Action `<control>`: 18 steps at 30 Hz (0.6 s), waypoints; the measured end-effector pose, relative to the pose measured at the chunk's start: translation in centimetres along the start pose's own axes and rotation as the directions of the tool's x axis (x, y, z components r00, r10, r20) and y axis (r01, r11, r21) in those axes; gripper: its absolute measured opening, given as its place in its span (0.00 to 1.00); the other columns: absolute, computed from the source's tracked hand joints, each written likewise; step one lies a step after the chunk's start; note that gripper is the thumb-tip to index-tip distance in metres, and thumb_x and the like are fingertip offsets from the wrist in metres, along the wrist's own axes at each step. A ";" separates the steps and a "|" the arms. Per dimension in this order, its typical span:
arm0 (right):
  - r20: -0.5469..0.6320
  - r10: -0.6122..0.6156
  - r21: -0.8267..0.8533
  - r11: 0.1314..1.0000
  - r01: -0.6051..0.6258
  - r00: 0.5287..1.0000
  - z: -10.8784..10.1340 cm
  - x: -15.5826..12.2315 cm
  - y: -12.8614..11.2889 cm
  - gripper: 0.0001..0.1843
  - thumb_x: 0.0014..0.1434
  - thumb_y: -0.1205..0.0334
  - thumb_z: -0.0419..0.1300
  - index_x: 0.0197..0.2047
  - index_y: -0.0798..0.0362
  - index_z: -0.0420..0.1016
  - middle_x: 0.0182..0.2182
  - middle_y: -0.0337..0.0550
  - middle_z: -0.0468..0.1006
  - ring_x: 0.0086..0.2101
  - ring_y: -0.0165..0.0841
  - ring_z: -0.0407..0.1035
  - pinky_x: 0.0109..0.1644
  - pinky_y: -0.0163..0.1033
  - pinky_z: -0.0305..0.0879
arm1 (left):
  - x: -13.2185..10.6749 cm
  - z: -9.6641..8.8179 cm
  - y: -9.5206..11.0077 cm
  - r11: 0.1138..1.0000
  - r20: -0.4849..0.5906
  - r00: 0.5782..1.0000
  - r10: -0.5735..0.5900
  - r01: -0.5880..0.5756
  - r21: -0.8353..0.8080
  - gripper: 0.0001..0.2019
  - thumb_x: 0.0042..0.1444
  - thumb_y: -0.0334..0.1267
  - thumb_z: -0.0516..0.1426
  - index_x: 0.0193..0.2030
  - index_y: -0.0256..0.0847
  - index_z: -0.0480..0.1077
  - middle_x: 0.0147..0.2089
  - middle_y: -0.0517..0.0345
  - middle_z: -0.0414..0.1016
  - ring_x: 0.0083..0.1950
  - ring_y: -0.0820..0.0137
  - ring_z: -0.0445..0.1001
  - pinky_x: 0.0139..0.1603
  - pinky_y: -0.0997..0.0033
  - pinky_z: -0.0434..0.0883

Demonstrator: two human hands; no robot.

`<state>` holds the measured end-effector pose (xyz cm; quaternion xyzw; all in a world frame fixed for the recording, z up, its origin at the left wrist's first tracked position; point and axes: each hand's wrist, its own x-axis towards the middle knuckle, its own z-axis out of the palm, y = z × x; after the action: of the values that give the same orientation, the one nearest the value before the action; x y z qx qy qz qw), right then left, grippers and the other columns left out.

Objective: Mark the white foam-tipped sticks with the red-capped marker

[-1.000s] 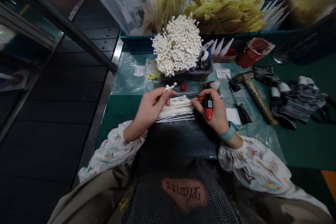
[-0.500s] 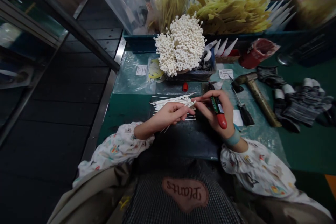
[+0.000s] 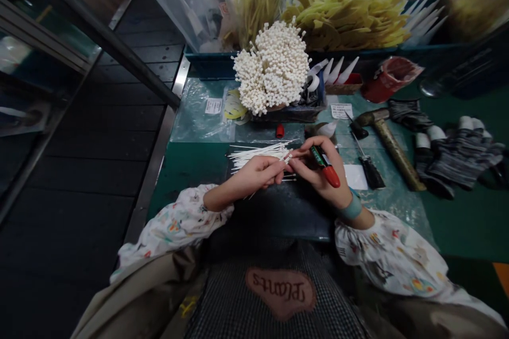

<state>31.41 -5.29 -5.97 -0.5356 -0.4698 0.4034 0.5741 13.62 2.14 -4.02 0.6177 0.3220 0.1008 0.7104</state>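
Note:
My left hand is closed in a pinch on thin white sticks with small bulb tips, held over the dark mat. My right hand grips a red marker pen, its tip pointing toward the stick tips between both hands. A loose fan of white sticks lies on the mat just behind my left hand. A small red marker cap rests beyond them. A large upright bunch of white bulb-tipped sticks stands at the back.
A hammer, a screwdriver and striped work gloves lie at the right on the green table. A red cup, yellow and white plastic petals and clear bags fill the back. The table's metal edge runs at left.
My left hand dropped from lifting sticks by the pile to meet my right hand over the mat. The marker swung from upright to slanted, its tip toward the stick ends.

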 end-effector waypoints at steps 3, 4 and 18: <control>-0.035 0.016 0.058 0.998 -0.014 0.999 0.1 0.0 -0.1 0.21 0.56 0.54 0.72 0.42 0.46 0.64 0.36 0.37 0.83 0.33 0.33 0.81 0.39 0.39 0.80 | -0.1 0.0 0.3 0.985 -0.020 0.998 0.059 -0.055 0.164 0.22 0.68 0.50 0.51 0.26 0.39 0.68 0.20 0.65 0.60 0.21 0.77 0.57 0.24 0.74 0.54; -0.047 0.017 0.065 0.998 -0.014 0.999 0.2 0.0 -0.1 0.21 0.56 0.54 0.73 0.42 0.46 0.63 0.35 0.37 0.83 0.32 0.33 0.81 0.38 0.39 0.80 | -0.1 0.0 0.4 0.975 -0.026 0.996 0.080 -0.072 0.212 0.22 0.68 0.49 0.51 0.26 0.39 0.68 0.19 0.65 0.59 0.22 0.76 0.57 0.25 0.73 0.54; -0.077 0.065 0.039 0.997 -0.062 0.995 0.3 -0.3 -0.3 0.22 0.55 0.52 0.74 0.43 0.47 0.66 0.36 0.39 0.85 0.35 0.36 0.82 0.39 0.40 0.81 | -0.1 0.1 0.5 0.951 -0.014 0.999 0.052 -0.045 0.306 0.19 0.66 0.44 0.50 0.25 0.39 0.68 0.22 0.65 0.61 0.26 0.74 0.58 0.29 0.72 0.56</control>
<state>31.03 -5.54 -5.74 -0.5551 -0.4224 0.4088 0.5884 13.72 2.06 -3.55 0.7266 0.3263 0.0739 0.6000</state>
